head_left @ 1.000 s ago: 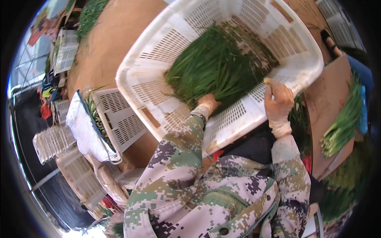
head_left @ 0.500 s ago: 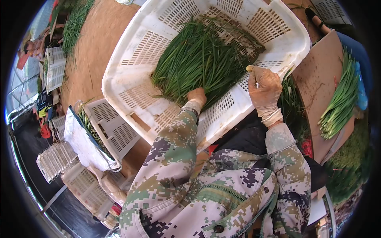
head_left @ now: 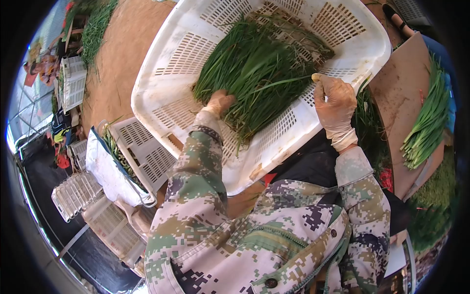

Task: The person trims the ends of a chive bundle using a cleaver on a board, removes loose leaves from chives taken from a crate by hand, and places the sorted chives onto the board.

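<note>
A white slatted plastic crate tilts in front of me, with a heap of long green chives inside. My left hand reaches into the crate at the left edge of the heap. Its fingers curl into the chives and are partly hidden by them. My right hand, in a thin glove, is closed at the crate's right rim. Thumb and forefinger pinch together, and a long leaf runs up to their tips; whether they grip it I cannot tell.
A bundle of chives lies on a brown board to the right, near another person's leg. At left stand a second white crate, a white sheet and stacked crates. More greens lie on the brown floor.
My left hand has moved left and slightly up through the heap, and the chives there have shifted and loosened. The right hand keeps its pinch by the rim. The view has shifted slightly.
</note>
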Action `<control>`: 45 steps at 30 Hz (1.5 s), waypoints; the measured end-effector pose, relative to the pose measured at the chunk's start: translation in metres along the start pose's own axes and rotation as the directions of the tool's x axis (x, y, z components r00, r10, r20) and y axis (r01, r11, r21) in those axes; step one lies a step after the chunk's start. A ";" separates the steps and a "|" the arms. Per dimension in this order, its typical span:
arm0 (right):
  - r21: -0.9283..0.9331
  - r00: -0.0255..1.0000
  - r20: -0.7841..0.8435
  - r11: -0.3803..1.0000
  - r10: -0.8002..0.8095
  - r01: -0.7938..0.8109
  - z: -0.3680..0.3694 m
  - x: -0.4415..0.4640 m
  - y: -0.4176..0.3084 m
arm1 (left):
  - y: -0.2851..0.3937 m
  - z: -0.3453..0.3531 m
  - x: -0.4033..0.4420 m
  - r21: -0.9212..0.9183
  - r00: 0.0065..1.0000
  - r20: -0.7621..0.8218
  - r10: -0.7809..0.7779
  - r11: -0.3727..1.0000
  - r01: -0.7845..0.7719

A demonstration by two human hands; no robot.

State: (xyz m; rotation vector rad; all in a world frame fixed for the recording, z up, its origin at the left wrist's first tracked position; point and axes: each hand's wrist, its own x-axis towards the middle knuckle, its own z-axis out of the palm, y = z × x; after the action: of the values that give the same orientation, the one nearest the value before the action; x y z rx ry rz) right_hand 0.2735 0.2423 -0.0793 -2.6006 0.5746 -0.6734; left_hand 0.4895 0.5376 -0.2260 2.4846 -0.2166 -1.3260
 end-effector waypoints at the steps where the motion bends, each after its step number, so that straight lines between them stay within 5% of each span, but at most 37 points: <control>1: 0.006 1.000 -0.002 1.000 -0.004 0.004 0.000 0.000 0.000 | -0.006 -0.009 0.003 0.071 0.998 -0.034 0.050 0.996 -0.047; 3: 0.024 1.000 -0.013 1.000 0.014 -0.014 0.001 0.000 0.000 | -0.021 -0.021 0.002 -0.308 0.998 -0.049 -0.031 0.951 0.015; 4: 0.019 1.000 -0.021 1.000 0.009 -0.008 0.002 -0.001 0.001 | -0.021 -0.026 -0.005 -0.309 0.997 -0.061 -0.036 0.951 0.016; 7: -0.019 1.000 0.008 1.000 0.001 -0.001 0.001 0.000 0.000 | -0.029 -0.037 -0.020 -0.238 0.974 -0.228 0.004 0.969 -0.059; 9: 0.005 0.999 -0.021 0.999 -0.031 0.031 0.001 0.001 0.000 | -0.042 -0.036 -0.017 0.202 0.915 -0.396 0.075 0.979 0.007; 11: 0.045 1.000 -0.012 0.999 -0.003 0.003 0.003 -0.001 0.000 | -0.036 -0.033 -0.017 0.206 0.934 -0.358 -0.005 0.975 0.084; 14: 0.011 1.000 -0.016 1.000 -0.015 0.015 0.002 0.001 0.001 | -0.021 -0.015 -0.022 0.486 0.989 -0.134 -0.056 0.866 0.114; 17: 0.009 0.999 -0.029 1.000 -0.020 0.020 0.003 -0.001 0.001 | -0.031 0.002 -0.017 0.384 0.994 -0.026 -0.109 0.917 0.111; 22: 0.030 1.000 -0.018 1.000 -0.009 0.010 0.004 -0.002 0.004 | -0.032 0.026 -0.014 0.273 0.996 -0.081 -0.035 0.960 0.056; 26: 0.028 0.999 -0.028 0.999 -0.023 0.024 0.004 -0.002 0.004 | -0.032 0.082 -0.038 0.131 0.979 -0.073 0.188 0.975 -0.177; 29: 0.048 1.000 -0.019 0.999 -0.006 0.006 0.003 -0.002 0.002 | -0.045 0.128 -0.042 0.570 0.998 0.039 0.045 0.820 -0.059; 35: 0.080 1.000 -0.015 0.997 -0.007 0.008 0.002 -0.001 0.001 | -0.032 0.154 -0.071 0.741 0.975 -0.216 0.045 0.658 0.134; 37: 0.060 1.000 -0.005 0.998 -0.006 0.006 0.001 -0.002 0.001 | -0.033 0.153 -0.067 0.675 0.985 -0.174 -0.012 0.726 0.128; 40: 0.018 1.000 0.012 1.000 -0.008 0.008 0.000 0.000 0.001 | -0.033 0.151 -0.063 0.551 0.983 -0.152 0.103 0.835 -0.003; 45: 0.011 1.000 -0.004 1.000 -0.012 0.012 0.002 -0.001 0.000 | -0.042 0.168 -0.036 0.285 0.984 -0.021 -0.178 0.942 0.177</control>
State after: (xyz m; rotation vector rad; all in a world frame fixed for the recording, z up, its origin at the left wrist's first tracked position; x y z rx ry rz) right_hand 0.2739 0.2434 -0.0810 -2.5949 0.5555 -0.6839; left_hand 0.3298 0.5526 -0.2998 2.8002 -0.2017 -1.4629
